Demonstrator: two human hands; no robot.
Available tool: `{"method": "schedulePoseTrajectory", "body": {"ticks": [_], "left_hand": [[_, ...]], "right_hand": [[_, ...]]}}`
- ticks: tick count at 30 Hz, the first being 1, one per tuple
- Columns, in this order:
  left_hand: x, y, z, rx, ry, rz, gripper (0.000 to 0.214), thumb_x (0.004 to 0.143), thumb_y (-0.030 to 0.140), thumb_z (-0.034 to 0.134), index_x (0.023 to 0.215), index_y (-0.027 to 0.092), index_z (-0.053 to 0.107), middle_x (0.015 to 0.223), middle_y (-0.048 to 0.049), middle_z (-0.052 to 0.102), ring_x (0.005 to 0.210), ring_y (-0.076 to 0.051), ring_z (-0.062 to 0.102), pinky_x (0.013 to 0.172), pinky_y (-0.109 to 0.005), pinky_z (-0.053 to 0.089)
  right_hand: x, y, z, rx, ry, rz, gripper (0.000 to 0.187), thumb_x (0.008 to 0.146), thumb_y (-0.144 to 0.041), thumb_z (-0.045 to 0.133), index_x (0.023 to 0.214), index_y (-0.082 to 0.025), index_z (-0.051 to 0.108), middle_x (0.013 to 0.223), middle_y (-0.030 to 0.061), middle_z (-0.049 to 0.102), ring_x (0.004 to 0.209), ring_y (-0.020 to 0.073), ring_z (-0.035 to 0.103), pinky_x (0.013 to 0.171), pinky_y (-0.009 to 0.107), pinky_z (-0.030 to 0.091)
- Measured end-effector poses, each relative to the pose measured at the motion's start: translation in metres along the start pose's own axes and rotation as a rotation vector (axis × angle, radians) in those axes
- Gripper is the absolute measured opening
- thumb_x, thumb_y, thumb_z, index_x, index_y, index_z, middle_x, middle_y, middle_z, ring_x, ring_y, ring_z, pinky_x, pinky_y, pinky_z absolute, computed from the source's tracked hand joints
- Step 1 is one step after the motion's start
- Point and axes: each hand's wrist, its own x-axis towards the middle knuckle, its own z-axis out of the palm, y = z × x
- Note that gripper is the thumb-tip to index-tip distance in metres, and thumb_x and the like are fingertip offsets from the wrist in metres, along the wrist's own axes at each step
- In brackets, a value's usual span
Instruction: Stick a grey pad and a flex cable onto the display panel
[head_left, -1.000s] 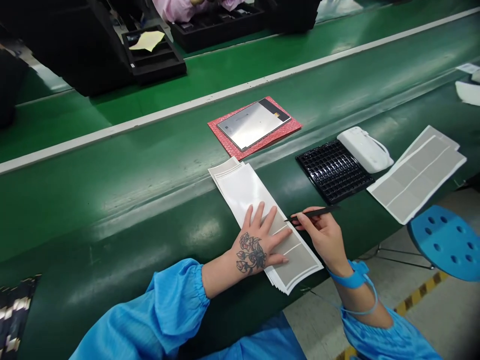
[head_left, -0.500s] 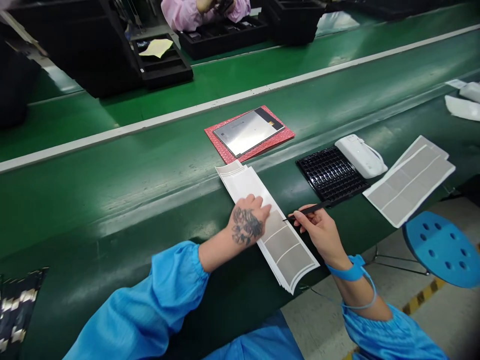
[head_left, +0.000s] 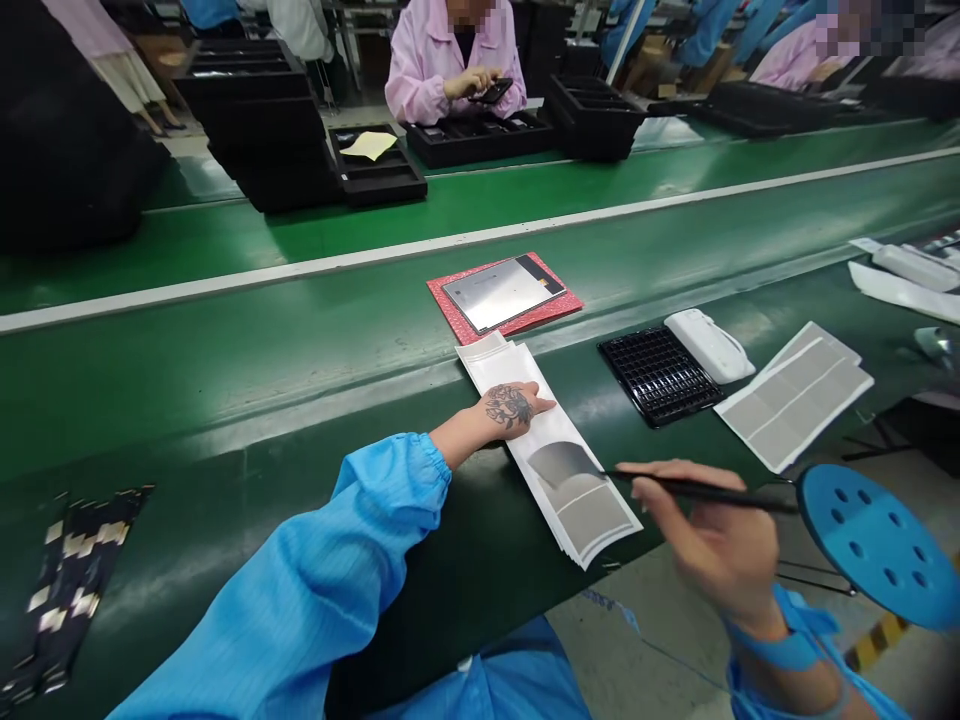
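Black tweezers are pinched in my right hand, over the table's front edge. Their tip meets the right edge of a grey rectangular sticker, which looks curved up off its backing. That sticker belongs to a stack of long white backing sheets lying on the green table. Across the middle of the stack rests my left hand, forefinger stretched out and pressing on the white paper; its other fingers are partly hidden. Just behind the stack, a silvery display panel lies on pink bubble wrap.
Right of the stack are a black gridded tray, a white device and more grey sticker sheets. Dark strips lie at left. A blue stool stands at right. Across the line, a co-worker sits behind black trays.
The right hand has moved right and nearer with the tweezers, and the grey sticker at their tip now curves up. The left forefinger has stretched out. The view has tilted up.
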Motion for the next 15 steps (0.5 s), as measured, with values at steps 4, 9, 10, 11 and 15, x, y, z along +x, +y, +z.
{"method": "schedulePoseTrajectory", "body": {"ticks": [4, 9, 10, 11, 15], "left_hand": [[-0.009, -0.003, -0.002, -0.167, 0.141, -0.018, 0.044, 0.085, 0.008, 0.048, 0.121, 0.026, 0.066, 0.102, -0.0046, 0.068, 0.1, -0.019, 0.065, 0.084, -0.027, 0.052], [-0.03, -0.05, -0.016, -0.448, 0.49, -0.348, 0.031, 0.093, 0.016, 0.047, 0.116, 0.021, 0.066, 0.117, -0.0073, 0.068, 0.114, -0.019, 0.062, 0.1, -0.03, 0.047], [-0.034, -0.066, -0.02, -0.508, 0.553, -0.457, 0.028, 0.093, 0.019, 0.048, 0.115, 0.018, 0.066, 0.114, -0.0096, 0.069, 0.11, -0.021, 0.064, 0.097, -0.032, 0.05], [-0.037, -0.083, -0.024, -0.572, 0.605, -0.567, 0.026, 0.093, 0.022, 0.049, 0.113, 0.016, 0.066, 0.109, -0.0118, 0.07, 0.103, -0.022, 0.067, 0.091, -0.033, 0.053], [-0.034, -0.134, -0.04, -0.853, 0.694, -0.894, 0.03, 0.092, 0.035, 0.06, 0.11, 0.011, 0.062, 0.091, -0.0119, 0.071, 0.077, -0.019, 0.069, 0.071, -0.033, 0.058]], "right_hand": [[0.035, 0.006, -0.003, -0.035, 0.168, 0.173, 0.02, 0.08, -0.043, 0.071, 0.082, -0.024, 0.064, 0.068, 0.0007, 0.069, 0.053, 0.0162, 0.062, 0.051, 0.031, 0.053], [0.085, 0.038, 0.028, 0.05, 0.3, 0.183, 0.029, 0.075, -0.05, 0.072, 0.079, -0.023, 0.062, 0.063, -0.0017, 0.064, 0.054, 0.0162, 0.062, 0.051, 0.03, 0.051], [0.091, 0.045, 0.036, 0.047, 0.329, 0.167, 0.028, 0.076, -0.049, 0.071, 0.08, -0.023, 0.061, 0.064, -0.0021, 0.063, 0.055, 0.0162, 0.062, 0.052, 0.031, 0.051], [0.096, 0.051, 0.045, 0.045, 0.361, 0.15, 0.027, 0.076, -0.048, 0.07, 0.081, -0.023, 0.061, 0.065, -0.0023, 0.063, 0.055, 0.0162, 0.062, 0.053, 0.031, 0.051], [0.102, 0.069, 0.071, 0.102, 0.472, 0.118, 0.028, 0.077, -0.045, 0.071, 0.084, -0.02, 0.059, 0.07, -0.0009, 0.065, 0.056, 0.0157, 0.064, 0.055, 0.031, 0.053]]}}
